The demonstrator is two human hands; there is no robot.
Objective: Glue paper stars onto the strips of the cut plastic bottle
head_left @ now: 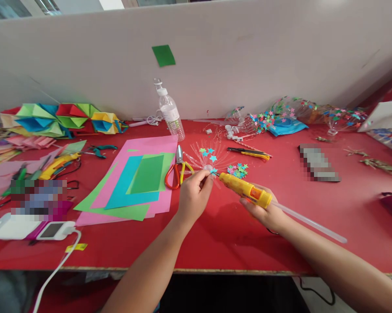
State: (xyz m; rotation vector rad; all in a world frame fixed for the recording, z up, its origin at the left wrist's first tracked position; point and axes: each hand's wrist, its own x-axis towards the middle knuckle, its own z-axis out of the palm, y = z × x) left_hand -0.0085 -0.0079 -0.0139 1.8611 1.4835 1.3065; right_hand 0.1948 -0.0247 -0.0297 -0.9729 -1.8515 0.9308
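My right hand (264,213) is wrapped round a yellow glue gun (246,189), with a long clear glue stick (313,221) jutting from its back. The gun's nozzle points left, at the fingertips of my left hand (196,191). Those fingers are pinched at a small blue star (214,171), right by the nozzle. Beneath lies a clear plastic bottle piece (208,167), cut into strips that fan outward, with several stars on them. A pile of coloured stars (237,170) sits just right of it. Pliers (179,167) with red and yellow handles lie beside my left hand.
Coloured paper sheets (144,174) are stacked at left. A plastic bottle (170,114) stands behind. A black-and-yellow cutting tool (250,153) and a phone (318,163) lie right. Star-covered plastic pieces (263,121) line the back; a power strip (54,230) sits front left.
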